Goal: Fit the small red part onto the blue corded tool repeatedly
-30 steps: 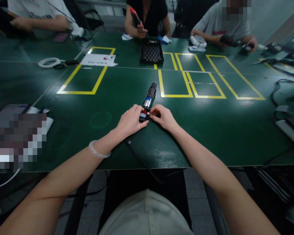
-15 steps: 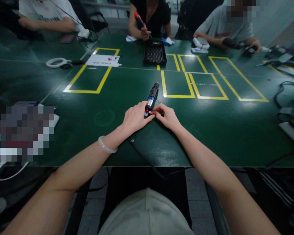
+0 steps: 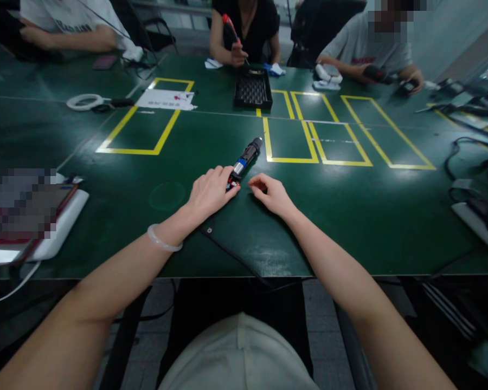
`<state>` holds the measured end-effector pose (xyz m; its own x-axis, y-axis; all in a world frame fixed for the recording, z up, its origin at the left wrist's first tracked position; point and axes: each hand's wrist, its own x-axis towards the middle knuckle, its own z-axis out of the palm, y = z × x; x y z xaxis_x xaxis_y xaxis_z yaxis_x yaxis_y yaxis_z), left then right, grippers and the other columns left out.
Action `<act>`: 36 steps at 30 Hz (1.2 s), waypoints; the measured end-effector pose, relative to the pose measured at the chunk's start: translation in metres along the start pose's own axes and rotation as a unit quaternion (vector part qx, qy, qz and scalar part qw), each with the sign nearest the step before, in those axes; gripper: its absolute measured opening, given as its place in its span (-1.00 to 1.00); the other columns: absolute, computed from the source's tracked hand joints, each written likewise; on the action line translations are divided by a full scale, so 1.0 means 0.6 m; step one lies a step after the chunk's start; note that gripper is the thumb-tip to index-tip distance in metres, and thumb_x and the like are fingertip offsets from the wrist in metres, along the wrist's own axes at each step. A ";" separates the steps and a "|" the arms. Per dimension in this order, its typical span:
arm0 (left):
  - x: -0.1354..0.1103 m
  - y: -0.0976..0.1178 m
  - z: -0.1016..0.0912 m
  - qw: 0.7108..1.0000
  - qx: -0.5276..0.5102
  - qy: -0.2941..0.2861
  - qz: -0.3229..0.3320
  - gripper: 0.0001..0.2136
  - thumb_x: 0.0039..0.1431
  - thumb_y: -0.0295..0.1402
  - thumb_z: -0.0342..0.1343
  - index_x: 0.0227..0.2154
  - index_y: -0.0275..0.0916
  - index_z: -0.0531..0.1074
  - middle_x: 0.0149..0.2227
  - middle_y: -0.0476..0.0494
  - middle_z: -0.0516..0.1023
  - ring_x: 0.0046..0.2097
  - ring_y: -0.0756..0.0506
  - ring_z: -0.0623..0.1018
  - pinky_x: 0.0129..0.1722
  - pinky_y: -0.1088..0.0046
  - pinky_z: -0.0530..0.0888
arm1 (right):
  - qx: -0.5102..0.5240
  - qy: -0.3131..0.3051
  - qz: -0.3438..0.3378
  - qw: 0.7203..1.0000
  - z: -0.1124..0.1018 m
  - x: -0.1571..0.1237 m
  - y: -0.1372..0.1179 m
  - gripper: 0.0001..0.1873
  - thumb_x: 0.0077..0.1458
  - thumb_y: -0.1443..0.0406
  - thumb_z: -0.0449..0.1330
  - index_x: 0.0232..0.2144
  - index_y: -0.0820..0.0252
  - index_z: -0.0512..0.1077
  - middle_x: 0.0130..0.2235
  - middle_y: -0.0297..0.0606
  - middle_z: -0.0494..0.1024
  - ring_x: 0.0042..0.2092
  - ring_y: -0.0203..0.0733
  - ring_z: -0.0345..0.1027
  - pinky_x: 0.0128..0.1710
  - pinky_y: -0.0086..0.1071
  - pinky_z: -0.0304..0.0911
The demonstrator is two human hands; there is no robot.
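A black electric screwdriver [image 3: 244,157] with a blue band and red near end lies on the green table [image 3: 350,216], pointing away and to the right. My left hand [image 3: 209,192] is closed over its near end, where a black cable [image 3: 228,252] runs off toward the table edge. My right hand [image 3: 270,194] rests just to the right of the tool, apart from it, fingers curled in a pinch; what it pinches, if anything, I cannot make out.
A black parts tray [image 3: 252,89] stands at the far middle. Yellow tape rectangles [image 3: 309,132] mark the table. A white tape roll [image 3: 82,102] and paper [image 3: 166,99] lie far left. Cables [image 3: 472,162] lie right. Three other people sit across, holding tools.
My right hand has come off the tool's near end and moved a little right. The tool has swung so its far tip points more to the right.
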<state>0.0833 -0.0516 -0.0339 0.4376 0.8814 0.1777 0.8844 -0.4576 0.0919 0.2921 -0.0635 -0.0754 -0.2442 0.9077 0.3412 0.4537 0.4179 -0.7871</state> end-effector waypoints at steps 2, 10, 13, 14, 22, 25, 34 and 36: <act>0.000 -0.014 0.000 1.000 0.001 0.003 -0.007 -0.55 0.37 -0.14 0.02 0.22 -0.23 0.27 0.02 -0.36 0.43 0.04 -0.35 0.45 -0.05 0.18 0.43 | -0.005 0.001 0.004 1.000 -0.002 0.000 0.001 -0.86 0.17 0.30 0.13 -0.23 0.17 0.45 -0.24 -0.22 0.58 -0.23 -0.16 0.46 -0.15 -0.28 0.34; 0.015 -0.096 -0.005 0.996 0.046 0.016 -0.074 -0.54 0.39 -0.13 -0.05 0.25 -0.20 0.25 0.07 -0.41 0.39 0.08 -0.40 0.42 -0.04 0.09 0.45 | -0.014 -0.008 0.010 1.000 -0.004 -0.002 -0.001 -0.89 0.17 0.31 0.13 -0.27 0.14 0.46 -0.27 -0.25 0.57 -0.24 -0.17 0.44 -0.15 -0.27 0.33; 0.020 -0.148 -0.005 0.992 0.043 0.028 -0.119 -0.53 0.39 -0.08 -0.05 0.24 -0.19 0.26 0.07 -0.40 0.38 0.08 -0.41 0.41 -0.02 0.06 0.43 | -0.020 -0.011 0.006 1.000 -0.004 -0.001 0.001 -0.88 0.17 0.31 0.13 -0.27 0.14 0.47 -0.28 -0.25 0.56 -0.25 -0.17 0.44 -0.16 -0.26 0.33; 0.021 -0.167 -0.006 0.989 0.041 0.031 -0.138 -0.53 0.39 -0.07 -0.06 0.24 -0.19 0.27 0.08 -0.39 0.37 0.09 -0.41 0.40 -0.01 0.06 0.42 | -0.022 -0.011 0.005 1.000 -0.004 -0.001 0.002 -0.88 0.17 0.31 0.13 -0.28 0.14 0.47 -0.28 -0.24 0.56 -0.25 -0.16 0.43 -0.16 -0.26 0.33; 0.007 -0.297 -0.019 0.959 0.046 0.052 -0.275 -0.51 0.47 -0.01 -0.23 0.29 -0.15 0.19 0.18 -0.25 0.23 0.07 -0.27 0.35 0.06 0.08 0.37 | -0.029 -0.016 0.003 0.999 -0.004 0.000 0.003 -0.89 0.18 0.32 0.14 -0.28 0.14 0.48 -0.28 -0.25 0.56 -0.25 -0.17 0.43 -0.16 -0.27 0.33; 0.005 -0.319 -0.019 0.950 0.055 0.077 -0.298 -0.52 0.49 -0.04 -0.25 0.25 -0.21 0.25 0.21 -0.24 0.19 0.08 -0.25 0.33 0.11 0.08 0.32 | -0.028 -0.019 0.002 0.999 -0.003 0.001 0.003 -0.89 0.18 0.32 0.14 -0.28 0.16 0.48 -0.28 -0.24 0.56 -0.25 -0.16 0.43 -0.16 -0.26 0.32; 0.017 -0.307 -0.020 0.950 0.012 0.086 -0.302 -0.59 0.37 -0.15 0.02 0.12 -0.35 0.36 0.22 -0.31 0.22 0.03 -0.24 0.35 0.03 0.17 0.27 | -0.045 -0.027 0.007 0.999 -0.003 0.001 0.003 -0.87 0.19 0.31 0.13 -0.27 0.18 0.48 -0.27 -0.24 0.57 -0.25 -0.18 0.42 -0.17 -0.30 0.31; 0.018 -0.307 -0.024 0.944 -0.005 0.090 -0.318 -0.59 0.38 -0.18 -0.01 0.12 -0.38 0.38 0.20 -0.31 0.25 0.02 -0.22 0.36 0.03 0.18 0.26 | -0.046 -0.027 0.006 0.999 -0.003 0.001 0.004 -0.87 0.19 0.31 0.13 -0.27 0.18 0.48 -0.28 -0.25 0.57 -0.25 -0.18 0.42 -0.17 -0.30 0.32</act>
<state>-0.0772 0.0405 -0.0348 -0.2161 0.9446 0.2471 0.9572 0.1550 0.2444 0.2943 -0.0618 -0.0763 -0.2825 0.9105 0.3019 0.5337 0.4107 -0.7393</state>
